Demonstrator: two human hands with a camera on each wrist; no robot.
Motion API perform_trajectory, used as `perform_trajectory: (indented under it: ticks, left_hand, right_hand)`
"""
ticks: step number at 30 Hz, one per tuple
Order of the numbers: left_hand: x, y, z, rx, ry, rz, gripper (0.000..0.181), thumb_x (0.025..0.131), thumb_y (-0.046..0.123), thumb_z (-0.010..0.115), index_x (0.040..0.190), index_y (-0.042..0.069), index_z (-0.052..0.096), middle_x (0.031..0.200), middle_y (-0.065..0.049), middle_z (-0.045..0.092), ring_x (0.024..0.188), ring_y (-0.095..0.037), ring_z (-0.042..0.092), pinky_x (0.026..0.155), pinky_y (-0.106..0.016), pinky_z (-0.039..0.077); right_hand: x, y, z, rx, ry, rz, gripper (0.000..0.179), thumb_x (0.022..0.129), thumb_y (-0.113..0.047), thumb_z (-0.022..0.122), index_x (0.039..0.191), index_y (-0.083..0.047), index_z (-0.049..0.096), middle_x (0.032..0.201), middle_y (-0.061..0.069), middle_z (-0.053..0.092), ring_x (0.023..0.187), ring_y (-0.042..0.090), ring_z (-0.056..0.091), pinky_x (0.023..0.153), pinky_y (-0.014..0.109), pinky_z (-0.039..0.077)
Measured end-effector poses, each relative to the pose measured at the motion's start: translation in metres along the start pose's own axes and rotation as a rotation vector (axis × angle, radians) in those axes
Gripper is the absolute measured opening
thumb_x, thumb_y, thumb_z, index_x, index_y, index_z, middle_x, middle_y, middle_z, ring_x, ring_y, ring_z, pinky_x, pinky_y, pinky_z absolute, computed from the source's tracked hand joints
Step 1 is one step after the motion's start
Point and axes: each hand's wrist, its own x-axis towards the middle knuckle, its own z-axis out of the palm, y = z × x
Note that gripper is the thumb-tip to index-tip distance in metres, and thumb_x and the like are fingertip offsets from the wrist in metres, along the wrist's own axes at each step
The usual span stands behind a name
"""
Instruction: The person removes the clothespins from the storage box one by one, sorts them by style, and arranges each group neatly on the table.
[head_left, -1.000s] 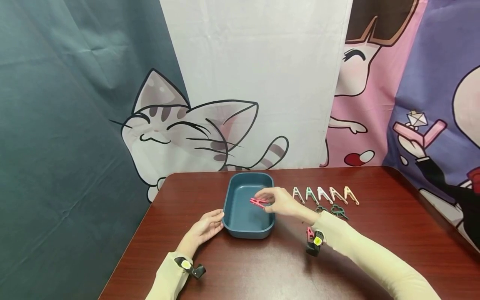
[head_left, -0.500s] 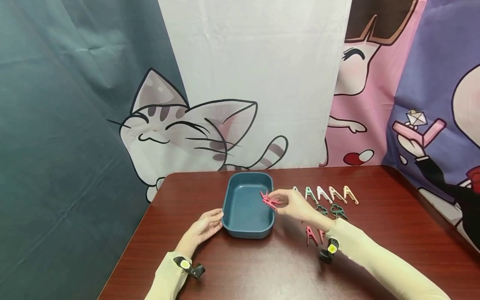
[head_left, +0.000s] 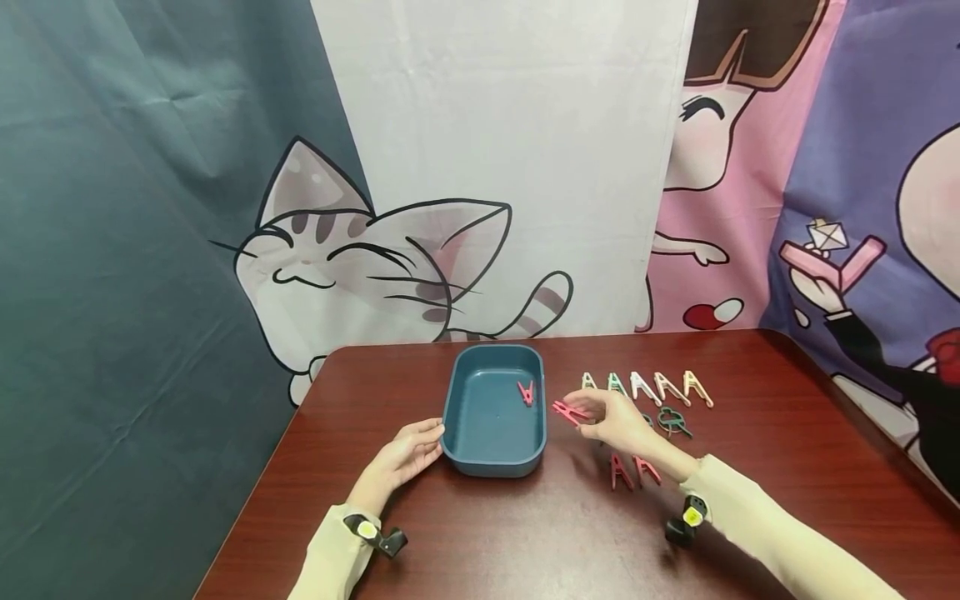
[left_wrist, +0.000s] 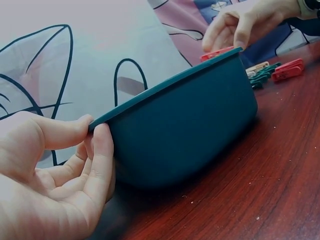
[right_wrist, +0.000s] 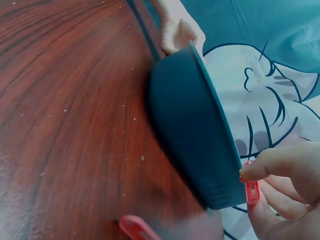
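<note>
In the head view, a blue rectangular plastic bin (head_left: 493, 468) stands on the table, with one red clothespin (head_left: 527, 393) lying inside near its right wall. My left hand (head_left: 408, 454) pinches the bin's left rim between thumb and fingers, as the left wrist view shows up close. Just right of the bin, my right hand (head_left: 611, 419) holds another red clothespin (head_left: 570, 412) by thumb and fingertips. Two more red clothespins, one left (head_left: 620, 472) and one right (head_left: 647, 470), lie on the table below the right forearm.
Behind the right hand, a row of several pale and green clothespins (head_left: 665, 388) lies on the table. Green round-headed clips (head_left: 672, 422) lie in front of them, partly hidden by the hand. A printed cloth (head_left: 510, 167) hangs along the back edge of the reddish-brown table (head_left: 480, 533).
My right hand has moved from over the bin to the right, outside its rim. One red clothespin has dropped into the bin; another stays in the fingers. The left hand keeps its place.
</note>
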Motion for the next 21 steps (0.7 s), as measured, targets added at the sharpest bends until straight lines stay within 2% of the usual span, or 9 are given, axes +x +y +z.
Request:
perform_trajectory:
  ticks: [10,17,21]
  left_hand:
    - [-0.001,0.003,0.002,-0.025,-0.011,-0.006,0.051,0.1,0.007,0.047,0.143,-0.012,0.026,0.096,0.006,0.06,0.085,-0.002,0.057,0.076,-0.014,0.05]
    - [-0.001,0.003,0.003,-0.047,-0.011,-0.019,0.045,0.1,0.005,0.045,0.14,-0.01,0.029,0.096,0.006,0.06,0.085,-0.003,0.057,0.076,-0.014,0.05]
    - [-0.001,0.004,0.002,-0.076,-0.033,-0.022,0.04,0.101,0.005,0.044,0.136,-0.008,0.032,0.098,0.005,0.06,0.086,-0.003,0.058,0.075,-0.014,0.049]
  right_hand:
    - [-0.015,0.014,-0.005,-0.023,0.042,0.048,0.042,0.076,0.003,0.074,0.116,-0.008,0.067,0.106,0.013,0.071,0.095,0.027,0.069,0.078,0.039,0.058]
    - [-0.025,0.024,-0.011,-0.053,0.073,0.09,0.042,0.075,0.0,0.076,0.115,-0.01,0.068,0.103,0.011,0.072,0.092,0.025,0.07,0.07,0.029,0.056]
    - [-0.031,0.028,-0.015,-0.062,0.089,0.109,0.042,0.074,-0.001,0.077,0.115,-0.008,0.067,0.102,0.012,0.072,0.09,0.024,0.07,0.065,0.022,0.054]
